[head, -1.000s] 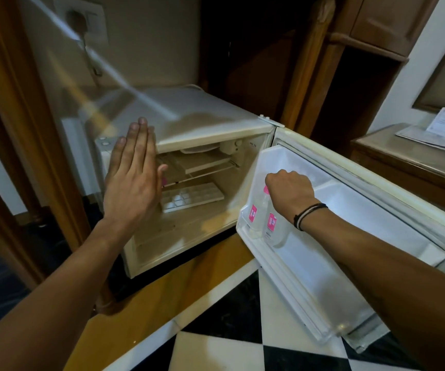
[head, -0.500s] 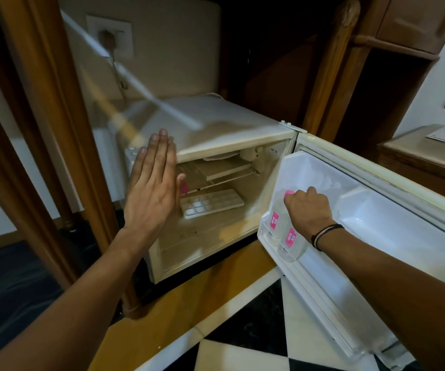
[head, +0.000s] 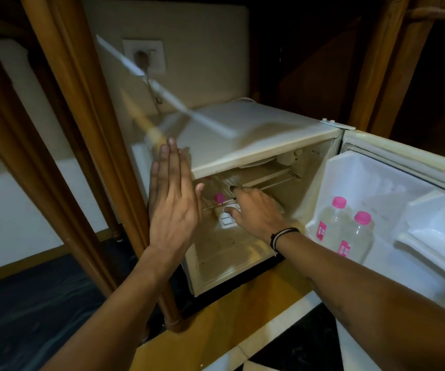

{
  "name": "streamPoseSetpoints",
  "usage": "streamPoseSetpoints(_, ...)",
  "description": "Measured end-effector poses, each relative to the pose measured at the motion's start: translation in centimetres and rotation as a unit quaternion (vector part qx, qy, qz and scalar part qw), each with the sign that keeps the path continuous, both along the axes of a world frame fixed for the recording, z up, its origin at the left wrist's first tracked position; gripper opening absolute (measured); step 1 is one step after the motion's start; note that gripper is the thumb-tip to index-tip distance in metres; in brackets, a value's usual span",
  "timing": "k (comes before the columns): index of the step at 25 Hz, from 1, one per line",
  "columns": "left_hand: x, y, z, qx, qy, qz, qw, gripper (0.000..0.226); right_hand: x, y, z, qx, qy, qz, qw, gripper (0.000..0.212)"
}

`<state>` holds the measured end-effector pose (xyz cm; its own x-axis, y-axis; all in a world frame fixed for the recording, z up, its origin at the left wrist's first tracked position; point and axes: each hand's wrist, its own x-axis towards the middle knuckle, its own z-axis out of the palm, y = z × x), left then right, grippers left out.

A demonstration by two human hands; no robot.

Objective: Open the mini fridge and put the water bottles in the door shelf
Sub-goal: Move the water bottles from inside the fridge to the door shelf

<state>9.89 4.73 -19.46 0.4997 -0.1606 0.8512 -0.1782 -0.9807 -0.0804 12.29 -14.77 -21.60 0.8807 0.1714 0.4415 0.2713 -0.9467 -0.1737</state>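
Water bottles, door shelf: two clear bottles with pink caps and pink labels, one (head: pixel 335 223) just left of the other (head: pixel 357 236), standing upright and touching or nearly so in the door shelf (head: pixel 323 236) at the near left end of the open door (head: pixel 403 183). Upright stowage suits the shelf rail, which would keep them from tipping when the door swings.

Water bottle, interior: a third pink cap (head: pixel 218 197) shows inside the mini fridge (head: pixel 242 135), left side, near the wire rack; its body is mostly hidden behind the hands, and possibly a fourth sits behind it, too dim to confirm. Judged the next item to move.

Right hand (head: pixel 256 210): reaching into the cabinet, fingers spread and loose, holding nothing, fingertips just right of the inner cap. Placement suggests an approach to grasp.

Left hand (head: pixel 171 204): flat, fingers straight and together, empty, held upright at the fridge's left front edge. Contact with the cabinet cannot be told; likely a brace or balance.

Ice tray (head: pixel 226 219): white, on the fridge floor, partly under the right hand.

Surroundings: wooden post (head: pixel 63 116) left of the fridge; wall socket (head: pixel 144 56) with plug behind; chequered floor nearest the viewer.
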Motion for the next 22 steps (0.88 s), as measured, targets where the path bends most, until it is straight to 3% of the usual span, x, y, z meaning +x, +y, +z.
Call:
streamPoseSetpoints(5, 0.3, 0.1, 0.3, -0.007, 0.003, -0.031, 0.999, 0.061, 3.7, 3.4, -1.8, 0.109, 0.055, 0.005, 0.992, 0.032)
streamPoseSetpoints(11, 0.8, -0.1, 0.4, -0.01, 0.006, -0.012, 1.0, 0.048, 7.1, 5.0, -3.2, 0.101, 0.057, -0.07, 0.991, 0.028)
streamPoseSetpoints(14, 0.7, 0.0, 0.2, 0.009, 0.012, -0.011, 1.0, 0.048, 6.9, 3.7, -3.3, 0.132, 0.024, -0.068, 0.989, 0.033)
streamPoseSetpoints(18, 0.7, 0.1, 0.5, 0.01, -0.002, -0.023, 1.0, 0.044, 4.5, 0.5, -2.3, 0.184, 0.002, -0.077, 0.98, 0.019)
streamPoseSetpoints(22, 0.3, -0.2, 1.0, 0.016, 0.003, -0.021, 1.0, 0.038, 0.1, -4.8, -0.4, 0.198, -0.007, -0.051, 0.979, 0.035)
